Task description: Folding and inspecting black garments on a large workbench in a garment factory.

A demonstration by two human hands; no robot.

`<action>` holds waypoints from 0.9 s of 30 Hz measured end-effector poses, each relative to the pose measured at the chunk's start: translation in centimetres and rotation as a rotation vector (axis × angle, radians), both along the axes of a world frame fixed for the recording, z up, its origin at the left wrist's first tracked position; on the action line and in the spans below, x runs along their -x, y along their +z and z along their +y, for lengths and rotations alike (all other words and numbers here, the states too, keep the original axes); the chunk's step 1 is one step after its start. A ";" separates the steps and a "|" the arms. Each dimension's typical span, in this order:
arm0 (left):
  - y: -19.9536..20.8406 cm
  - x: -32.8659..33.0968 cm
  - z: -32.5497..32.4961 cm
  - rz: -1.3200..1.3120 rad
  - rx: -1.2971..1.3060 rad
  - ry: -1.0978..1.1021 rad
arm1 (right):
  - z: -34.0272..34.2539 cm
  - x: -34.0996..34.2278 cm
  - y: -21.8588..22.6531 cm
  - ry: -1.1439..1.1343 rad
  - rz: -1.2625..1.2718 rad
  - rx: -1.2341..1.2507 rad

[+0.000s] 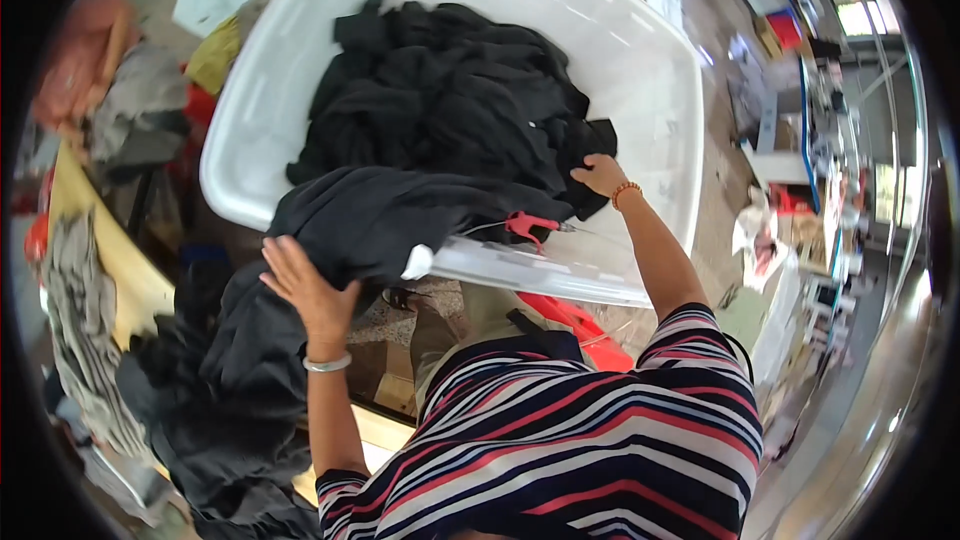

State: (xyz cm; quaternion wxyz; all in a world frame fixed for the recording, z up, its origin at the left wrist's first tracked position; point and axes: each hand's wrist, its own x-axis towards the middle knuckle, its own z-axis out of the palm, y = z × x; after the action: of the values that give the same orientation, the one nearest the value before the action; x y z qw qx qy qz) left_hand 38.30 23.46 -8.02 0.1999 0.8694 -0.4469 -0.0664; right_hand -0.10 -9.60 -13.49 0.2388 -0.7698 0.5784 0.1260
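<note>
A large white plastic tub (240, 120) holds a heap of black garments (430, 90). Across its near rim drapes a black garment (370, 210) with a small white patch (418, 261) at its lower edge. My left hand (312, 292) lies on this black cloth at the tub's near left corner, fingers stretched out. Inside the tub at the right, my right hand (600, 177) grips the edge of a black garment (590, 145); its fingertips are partly hidden by the cloth. A small red-handled tool (528, 227) lies by the near rim, its exact kind unclear.
More black garments (220, 380) are piled at the lower left on a pale yellow table (140, 285). Grey cloth (85, 330) hangs over that table's far side. A red item (580, 330) sits below the tub. Workbenches with clutter (790, 160) line the right.
</note>
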 end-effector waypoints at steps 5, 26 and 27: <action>0.1 -0.1 -3.4 0.128 0.150 0.014 | 3.2 9.4 -4.3 -0.067 0.296 -0.546; 24.8 -7.5 25.6 0.036 1.101 1.121 | 1.7 1.0 -1.8 0.067 -0.253 -0.638; 25.7 -7.3 29.7 0.043 1.210 1.189 | 0.9 0.8 -0.8 -0.064 -0.347 -0.643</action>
State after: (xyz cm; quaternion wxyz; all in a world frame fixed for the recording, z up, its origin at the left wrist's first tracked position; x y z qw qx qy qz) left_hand 45.62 53.15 17.64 0.6407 0.7014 0.1301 0.2839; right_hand -0.93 -8.74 -14.26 0.5669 -0.6470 0.4838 0.1611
